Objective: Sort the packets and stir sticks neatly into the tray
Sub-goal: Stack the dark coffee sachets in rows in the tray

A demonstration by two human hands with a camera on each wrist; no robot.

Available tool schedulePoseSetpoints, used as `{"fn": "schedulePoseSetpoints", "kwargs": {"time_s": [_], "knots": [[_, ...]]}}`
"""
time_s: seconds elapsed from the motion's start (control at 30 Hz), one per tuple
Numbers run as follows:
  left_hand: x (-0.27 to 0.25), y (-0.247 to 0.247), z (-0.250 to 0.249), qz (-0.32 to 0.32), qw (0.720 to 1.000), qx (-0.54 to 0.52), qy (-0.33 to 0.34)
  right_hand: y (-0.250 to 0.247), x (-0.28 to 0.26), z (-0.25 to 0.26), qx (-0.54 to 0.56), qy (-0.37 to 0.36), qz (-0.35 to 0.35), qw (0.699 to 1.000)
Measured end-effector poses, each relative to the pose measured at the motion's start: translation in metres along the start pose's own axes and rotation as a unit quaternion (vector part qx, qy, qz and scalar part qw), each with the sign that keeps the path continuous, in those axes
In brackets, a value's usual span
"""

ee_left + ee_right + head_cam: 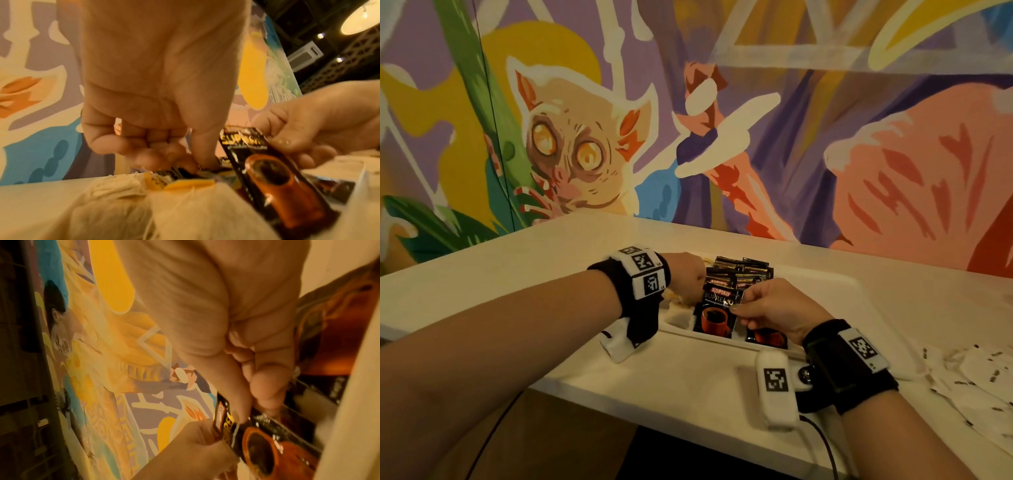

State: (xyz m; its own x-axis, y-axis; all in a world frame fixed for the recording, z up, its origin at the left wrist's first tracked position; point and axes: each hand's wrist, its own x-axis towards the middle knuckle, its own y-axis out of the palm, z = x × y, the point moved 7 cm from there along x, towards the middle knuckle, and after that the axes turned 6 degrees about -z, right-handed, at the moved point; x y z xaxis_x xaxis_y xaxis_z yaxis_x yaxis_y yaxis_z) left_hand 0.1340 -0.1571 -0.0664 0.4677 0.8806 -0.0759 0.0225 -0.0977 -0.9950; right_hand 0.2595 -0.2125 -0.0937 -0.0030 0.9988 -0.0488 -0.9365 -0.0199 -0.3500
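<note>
A white tray (722,340) sits on the counter with several black coffee packets (743,270) standing in it. My right hand (738,310) pinches the front coffee packet (717,317) by its top edge, thumb on its printed face; this packet (277,178) stands tilted in the tray. The right wrist view shows the right hand (252,413) holding the same packet (259,447). My left hand (700,284) reaches in from the left; its curled fingers (191,165) pinch the tops of the dark packets (176,173) behind. No stir sticks show.
Tea bags (115,203) with yellow tags (189,183) fill the tray's left compartment. Another coffee packet (767,337) lies in the compartment under my right hand. White paper packets (969,383) are scattered on the counter at the right. A mural wall (825,154) stands close behind.
</note>
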Motion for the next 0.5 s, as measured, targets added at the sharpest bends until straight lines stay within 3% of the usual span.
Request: {"fn": "schedulePoseSetpoints", "kwargs": {"time_s": [0.17, 0.27, 0.37, 0.5], "knots": [[-0.003, -0.010, 0.019, -0.035, 0.981, -0.181, -0.061, -0.010, -0.005, 0.003, -0.007, 0.013, -0.053, 0.998], [-0.007, -0.009, 0.024, -0.045, 0.938, -0.322, -0.117, -0.036, -0.003, 0.009, 0.006, 0.008, -0.143, 0.990], [-0.016, -0.004, 0.024, -0.010, 0.897, -0.415, -0.153, -0.063, -0.004, 0.005, 0.044, 0.044, -0.208, 0.976], [-0.018, 0.004, 0.021, 0.019, 0.885, -0.438, -0.156, -0.070, -0.008, -0.022, 0.017, 0.142, -0.191, 0.971]]}}
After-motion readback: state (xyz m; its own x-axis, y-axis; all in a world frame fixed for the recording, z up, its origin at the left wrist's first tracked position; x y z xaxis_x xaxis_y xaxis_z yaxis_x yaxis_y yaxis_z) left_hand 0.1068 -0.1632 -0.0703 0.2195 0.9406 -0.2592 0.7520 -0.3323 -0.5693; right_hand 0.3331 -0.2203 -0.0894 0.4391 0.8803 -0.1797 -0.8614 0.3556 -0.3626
